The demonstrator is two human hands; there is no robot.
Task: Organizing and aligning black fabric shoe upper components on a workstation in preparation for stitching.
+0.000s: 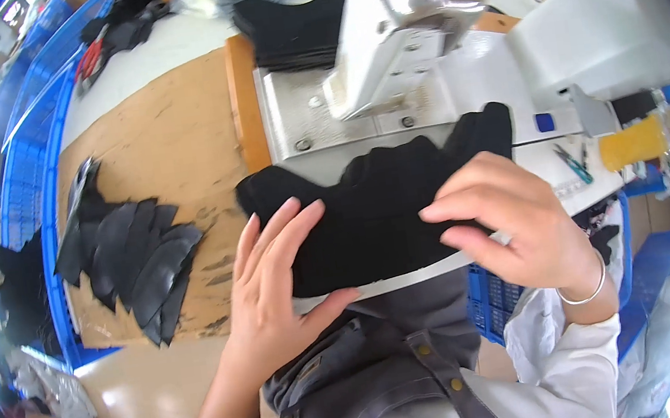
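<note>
A black fabric piece (370, 221) with a wavy far edge lies at the front of the white worktable, partly under my hands. My left hand (272, 281) rests on its left side, fingers stretched out and lying on the cloth, thumb at the near edge. Over the right part of the cloth is my right hand (515, 223), thumb and index finger apart; its other fingers are curled and partly hidden. Just beyond the cloth stands a white sewing machine (381, 42) on a metal bed plate (314, 114).
Dark, leather-like pieces (142, 255) lie fanned on a brown board (164, 130) at left. A stack of black pieces (295, 32) sits behind the machine. Blue baskets (55, 203) line the left. At right are teal-handled snips (575, 165) and a yellow thread cone (631, 143).
</note>
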